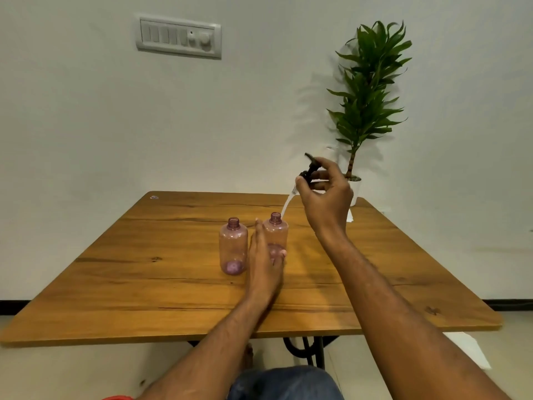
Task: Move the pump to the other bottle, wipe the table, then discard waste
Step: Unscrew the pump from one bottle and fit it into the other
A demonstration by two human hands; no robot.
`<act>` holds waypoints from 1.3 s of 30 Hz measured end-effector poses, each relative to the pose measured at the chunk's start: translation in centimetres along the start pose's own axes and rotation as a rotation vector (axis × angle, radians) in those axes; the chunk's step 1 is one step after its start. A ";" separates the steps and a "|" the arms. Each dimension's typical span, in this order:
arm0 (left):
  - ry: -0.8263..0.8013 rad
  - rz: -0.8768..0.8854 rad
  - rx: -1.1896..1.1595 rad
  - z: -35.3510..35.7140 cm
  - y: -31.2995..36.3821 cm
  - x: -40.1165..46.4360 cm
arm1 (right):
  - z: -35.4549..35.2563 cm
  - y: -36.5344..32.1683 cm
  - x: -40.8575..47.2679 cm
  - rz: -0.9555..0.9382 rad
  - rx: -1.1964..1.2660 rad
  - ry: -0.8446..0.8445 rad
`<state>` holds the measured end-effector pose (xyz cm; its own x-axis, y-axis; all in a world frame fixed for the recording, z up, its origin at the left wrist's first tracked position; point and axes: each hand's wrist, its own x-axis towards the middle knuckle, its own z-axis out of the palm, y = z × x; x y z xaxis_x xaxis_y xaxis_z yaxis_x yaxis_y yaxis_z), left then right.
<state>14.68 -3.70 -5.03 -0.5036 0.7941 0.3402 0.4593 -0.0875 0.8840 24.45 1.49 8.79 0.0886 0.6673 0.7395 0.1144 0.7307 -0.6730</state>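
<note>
Head: R hand (pixel 323 194) gripping pump (pixel 310 168), L hand (pixel 265 255) on bottle (pixel 276 233).

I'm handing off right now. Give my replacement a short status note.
Right hand holds the black pump with its clear dip tube in the air, tube tip near the right pink clear plastic bottle. Left hand steadies that bottle. The left pink clear plastic bottle stands open beside it.
Done: pump is off.
Left: fit the pump, wipe the wooden table, discard waste.
</note>
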 end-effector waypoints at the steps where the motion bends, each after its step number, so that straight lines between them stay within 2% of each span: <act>1: 0.001 -0.018 -0.006 -0.1 -0.1 0.2 | 0.0 -0.1 0.1 -0.017 0.012 0.030; 5: -0.003 -0.050 -0.052 -0.4 0.0 0.1 | 0.3 -0.6 0.7 -0.052 0.056 0.092; 11: -0.011 -0.007 -0.013 -0.5 0.2 -0.5 | 1.4 0.2 -0.7 0.006 -0.050 -0.147; 15: -0.041 -0.007 -0.051 -0.5 0.5 -0.6 | 1.5 2.1 -2.1 0.131 -0.193 -0.325; 24: -0.054 0.008 -0.057 -0.5 0.5 -0.5 | 1.6 4.0 -2.3 0.227 -0.363 -0.462; 31: -0.078 0.004 -0.066 -0.7 0.6 -0.5 | 1.4 3.8 -2.8 0.205 -0.497 -0.420; 36: -0.084 0.003 -0.081 -0.8 0.2 -0.6 | 1.3 4.1 -3.9 0.215 -0.446 -0.434; 39: -0.089 -0.001 -0.109 -0.6 0.1 -0.4 | 1.1 4.0 -4.1 0.223 -0.456 -0.385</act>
<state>14.49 -4.44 -4.87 -0.4348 0.8439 0.3142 0.3742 -0.1480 0.9155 23.41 1.80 3.04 -0.1939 0.8622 0.4681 0.5516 0.4904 -0.6747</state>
